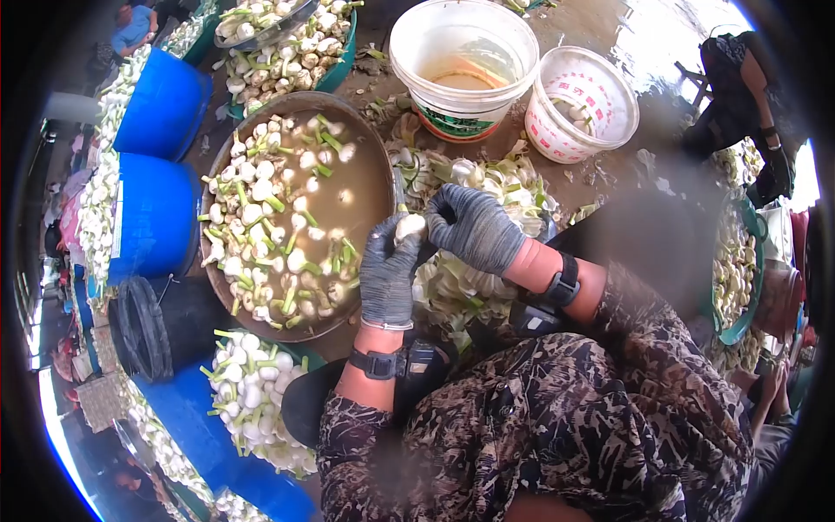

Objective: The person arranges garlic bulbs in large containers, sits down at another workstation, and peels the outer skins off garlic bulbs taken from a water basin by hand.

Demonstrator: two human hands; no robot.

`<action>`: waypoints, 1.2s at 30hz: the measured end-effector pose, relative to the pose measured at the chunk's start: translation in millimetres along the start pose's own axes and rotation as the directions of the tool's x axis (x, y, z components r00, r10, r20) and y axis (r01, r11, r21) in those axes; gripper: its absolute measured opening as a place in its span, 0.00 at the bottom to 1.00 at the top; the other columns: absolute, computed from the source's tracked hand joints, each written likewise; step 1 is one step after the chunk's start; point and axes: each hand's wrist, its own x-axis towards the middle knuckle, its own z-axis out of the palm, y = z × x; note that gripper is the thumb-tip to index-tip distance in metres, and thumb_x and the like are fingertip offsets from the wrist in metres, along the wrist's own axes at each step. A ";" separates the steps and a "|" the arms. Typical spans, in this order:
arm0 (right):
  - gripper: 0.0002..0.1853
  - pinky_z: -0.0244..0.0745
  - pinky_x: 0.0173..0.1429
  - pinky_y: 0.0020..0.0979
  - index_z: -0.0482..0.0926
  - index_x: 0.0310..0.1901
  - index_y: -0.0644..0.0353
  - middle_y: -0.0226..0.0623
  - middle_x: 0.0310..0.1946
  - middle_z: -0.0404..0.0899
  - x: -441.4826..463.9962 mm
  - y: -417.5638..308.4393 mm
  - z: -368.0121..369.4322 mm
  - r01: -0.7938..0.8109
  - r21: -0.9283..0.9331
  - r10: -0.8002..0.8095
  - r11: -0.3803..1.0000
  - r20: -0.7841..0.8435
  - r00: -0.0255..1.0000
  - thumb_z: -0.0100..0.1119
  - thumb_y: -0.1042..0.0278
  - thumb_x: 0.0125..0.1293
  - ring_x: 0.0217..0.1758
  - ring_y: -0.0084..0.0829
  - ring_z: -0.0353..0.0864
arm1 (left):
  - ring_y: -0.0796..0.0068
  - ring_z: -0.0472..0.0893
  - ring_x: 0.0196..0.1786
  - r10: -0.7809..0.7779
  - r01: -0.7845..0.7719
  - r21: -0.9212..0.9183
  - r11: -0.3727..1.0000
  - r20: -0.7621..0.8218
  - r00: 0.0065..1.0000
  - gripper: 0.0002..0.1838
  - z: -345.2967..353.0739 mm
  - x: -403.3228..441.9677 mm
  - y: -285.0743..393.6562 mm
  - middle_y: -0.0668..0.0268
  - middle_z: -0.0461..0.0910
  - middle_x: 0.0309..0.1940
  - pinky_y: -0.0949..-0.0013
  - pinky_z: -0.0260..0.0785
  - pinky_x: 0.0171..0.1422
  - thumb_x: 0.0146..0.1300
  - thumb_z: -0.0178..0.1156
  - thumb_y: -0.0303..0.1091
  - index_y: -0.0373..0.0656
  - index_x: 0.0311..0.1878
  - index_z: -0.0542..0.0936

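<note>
My left hand (388, 278), in a grey glove, grips a white garlic bulb (410, 229) between thumb and fingers. Close beside the bulb, my right hand (478, 228), gloved the same way, has its fingers curled in; whatever they pinch, if anything, is hidden. Just left of my hands stands a wide round basin (389, 148) of murky water, with many garlic bulbs with green stems (261, 209) afloat, mostly on its left side. Beneath and behind my hands lies a heap of peeled garlic skins and leaves (461, 283).
Beyond the hands stand a white bucket (465, 117) and a smaller white pail (570, 152) holding a few bulbs. Blue tubs (161, 213) and a black bucket (148, 326) line the left. Garlic piles (257, 391) lie about. Another person (735, 96) is at the right.
</note>
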 end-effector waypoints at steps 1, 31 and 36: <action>0.13 0.75 0.41 0.41 0.77 0.34 0.63 0.51 0.29 0.80 2.4 4.5 -2.9 -0.107 0.124 0.102 0.986 0.051 0.993 0.61 0.60 0.60 0.34 0.51 0.80 | 0.75 0.78 0.48 -0.070 0.083 -0.261 0.962 0.058 0.996 0.17 0.3 -1.9 -0.2 0.63 0.77 0.47 0.67 0.77 0.55 0.66 0.59 0.26 0.38 0.58 0.72; 0.05 0.75 0.39 0.36 0.78 0.38 0.62 0.45 0.29 0.80 23.7 50.7 -11.3 -0.139 0.001 0.138 0.990 -0.146 0.980 0.59 0.72 0.62 0.30 0.42 0.77 | 0.70 0.79 0.50 -0.020 0.110 -0.395 0.912 0.225 0.974 0.19 3.5 3.6 1.1 0.61 0.76 0.49 0.64 0.77 0.56 0.68 0.58 0.31 0.40 0.61 0.71; 0.08 0.76 0.44 0.45 0.80 0.39 0.57 0.47 0.34 0.80 23.7 33.9 -35.8 0.046 -0.342 -0.168 0.939 -0.338 0.926 0.60 0.65 0.60 0.39 0.50 0.80 | 0.70 0.79 0.49 -0.047 0.159 -0.468 0.869 0.242 0.969 0.19 -4.3 9.1 -2.6 0.61 0.74 0.50 0.64 0.78 0.56 0.68 0.57 0.28 0.41 0.61 0.70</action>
